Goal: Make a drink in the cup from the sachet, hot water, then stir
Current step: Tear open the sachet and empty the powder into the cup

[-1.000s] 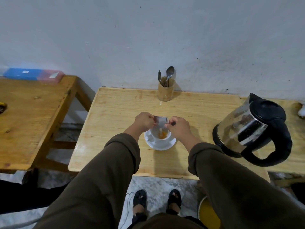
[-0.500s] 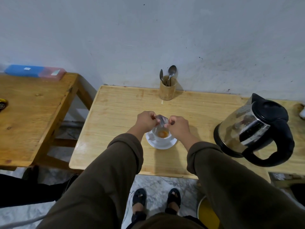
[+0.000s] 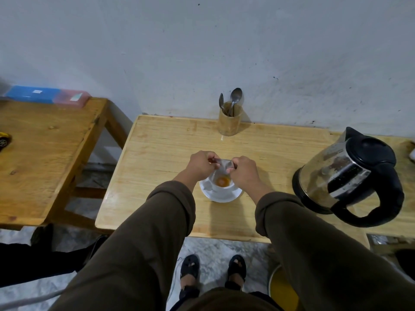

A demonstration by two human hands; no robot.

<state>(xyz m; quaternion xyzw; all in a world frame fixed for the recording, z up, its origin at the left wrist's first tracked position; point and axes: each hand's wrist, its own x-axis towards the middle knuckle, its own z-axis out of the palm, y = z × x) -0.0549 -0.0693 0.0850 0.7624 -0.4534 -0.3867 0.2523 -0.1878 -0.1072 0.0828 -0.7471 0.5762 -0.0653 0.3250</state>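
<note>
A white cup [image 3: 219, 186] stands on a white saucer [image 3: 221, 196] in the middle of the light wooden table [image 3: 157, 158]. Orange powder lies in the cup's bottom. Just above the cup's far rim a silvery sachet [image 3: 223, 164] is stretched flat between my left hand [image 3: 201, 166] and my right hand [image 3: 243, 170], each pinching one end. A steel kettle [image 3: 350, 176] with a black lid and handle stands at the right. At the back by the wall, a wooden holder [image 3: 229, 122] has spoons [image 3: 235, 96] in it.
A second wooden table [image 3: 40, 153] stands to the left, with a blue and pink box [image 3: 47, 95] at its back and a yellow toy car [image 3: 3, 140] at its left edge. A yellow bucket [image 3: 283, 288] sits on the floor by my feet.
The sachet was tipped over the cup; now both hands hold it pulled flat above the rim. My hands stayed over the cup.
</note>
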